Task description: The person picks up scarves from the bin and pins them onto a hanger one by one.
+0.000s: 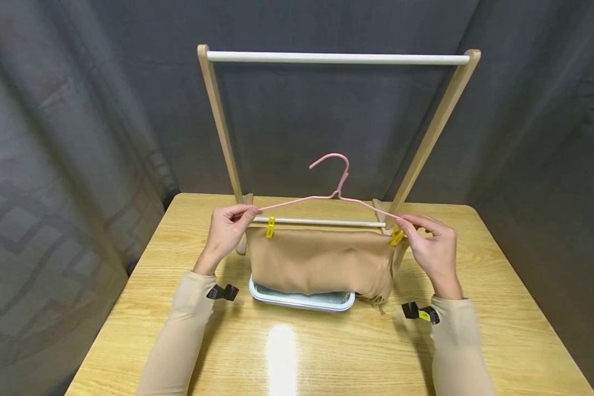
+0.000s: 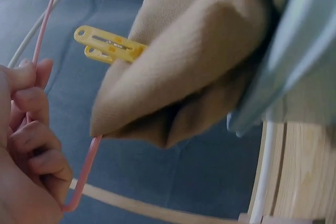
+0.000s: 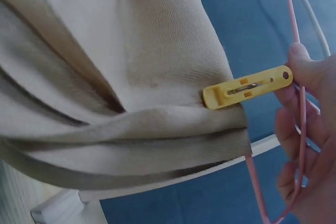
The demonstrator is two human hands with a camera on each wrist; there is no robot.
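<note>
Both hands hold a pink wire hanger up by its two shoulders, its hook pointing upward. My left hand pinches the left shoulder between thumb and fingers. At the other end, my right hand grips the right shoulder. A tan fringed cloth hangs folded over the hanger's lower bar. One yellow clothespin clips the cloth near its left end. Another yellow clothespin clips it near the right end, close beside the right thumb.
Behind the hanger stands a wooden rack with a white top rail and a lower white rod. A light blue tray sits on the wooden table, partly hidden under the cloth. Grey curtains surround the table.
</note>
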